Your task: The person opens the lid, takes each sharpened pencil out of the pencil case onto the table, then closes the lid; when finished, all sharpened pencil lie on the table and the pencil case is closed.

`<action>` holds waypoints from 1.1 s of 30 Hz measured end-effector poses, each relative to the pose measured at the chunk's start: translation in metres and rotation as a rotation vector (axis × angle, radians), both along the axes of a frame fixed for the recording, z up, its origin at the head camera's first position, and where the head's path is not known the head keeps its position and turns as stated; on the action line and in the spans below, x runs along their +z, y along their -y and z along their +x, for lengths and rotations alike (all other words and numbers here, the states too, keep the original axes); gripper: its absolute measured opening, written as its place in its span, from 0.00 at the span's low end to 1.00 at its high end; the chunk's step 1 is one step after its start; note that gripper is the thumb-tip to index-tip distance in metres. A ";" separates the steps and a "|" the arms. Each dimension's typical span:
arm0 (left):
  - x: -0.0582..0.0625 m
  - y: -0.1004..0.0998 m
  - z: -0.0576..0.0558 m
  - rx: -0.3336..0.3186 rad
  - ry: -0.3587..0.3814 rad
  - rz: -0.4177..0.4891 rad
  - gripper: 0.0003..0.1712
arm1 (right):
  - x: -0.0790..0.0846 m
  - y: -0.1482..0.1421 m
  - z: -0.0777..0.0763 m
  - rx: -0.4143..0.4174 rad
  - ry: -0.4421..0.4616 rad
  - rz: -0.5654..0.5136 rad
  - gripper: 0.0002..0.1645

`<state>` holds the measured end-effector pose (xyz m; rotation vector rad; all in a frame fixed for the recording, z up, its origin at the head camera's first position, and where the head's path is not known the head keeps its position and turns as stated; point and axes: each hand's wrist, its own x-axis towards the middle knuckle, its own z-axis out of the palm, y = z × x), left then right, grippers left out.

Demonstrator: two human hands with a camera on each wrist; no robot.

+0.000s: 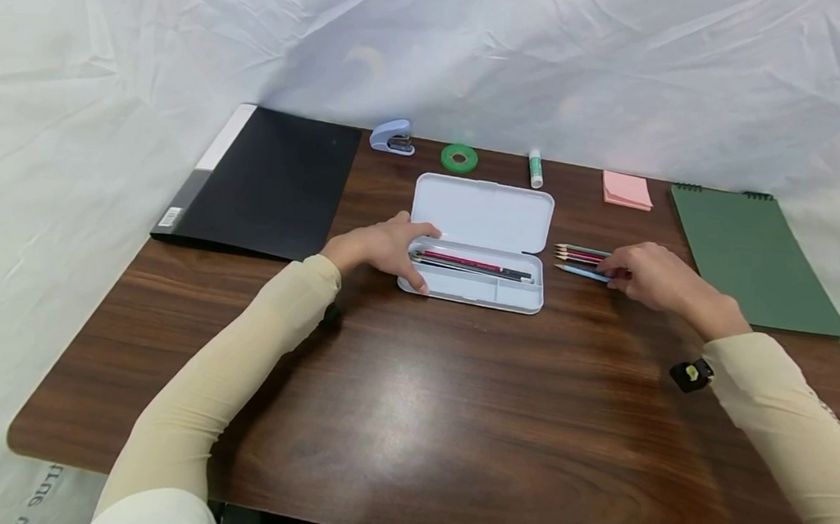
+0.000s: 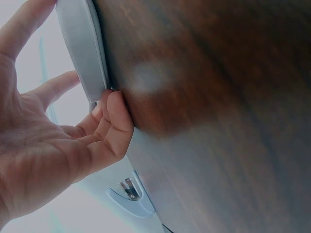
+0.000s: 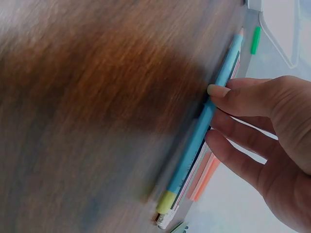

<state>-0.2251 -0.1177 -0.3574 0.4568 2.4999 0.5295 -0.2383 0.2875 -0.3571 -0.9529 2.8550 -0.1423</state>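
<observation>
A white pencil case lies with its lid folded back. Several pencils, red and dark, are in its long compartment. My left hand grips the case's left end, the thumb at the front rim and the other fingers spread toward the back. To the right of the case, my right hand pinches a light blue pencil between thumb and fingers. This pencil has a yellow band at its blunt end. Several other pencils lie just behind it, partly hidden by the fingers.
Along the back stand a light blue stapler, a roll of green tape, a glue stick and pink sticky notes. A black folder lies left; a green spiral notebook lies right on the wooden table.
</observation>
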 end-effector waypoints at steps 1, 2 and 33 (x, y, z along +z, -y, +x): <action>0.000 0.000 0.000 -0.001 0.000 0.001 0.56 | 0.000 0.000 0.000 0.000 -0.002 0.001 0.12; 0.000 0.000 0.000 -0.002 0.000 -0.001 0.56 | 0.000 -0.001 0.000 0.001 -0.003 0.003 0.12; 0.000 0.000 0.000 -0.005 -0.004 0.003 0.56 | -0.003 -0.015 -0.003 -0.086 -0.050 0.036 0.17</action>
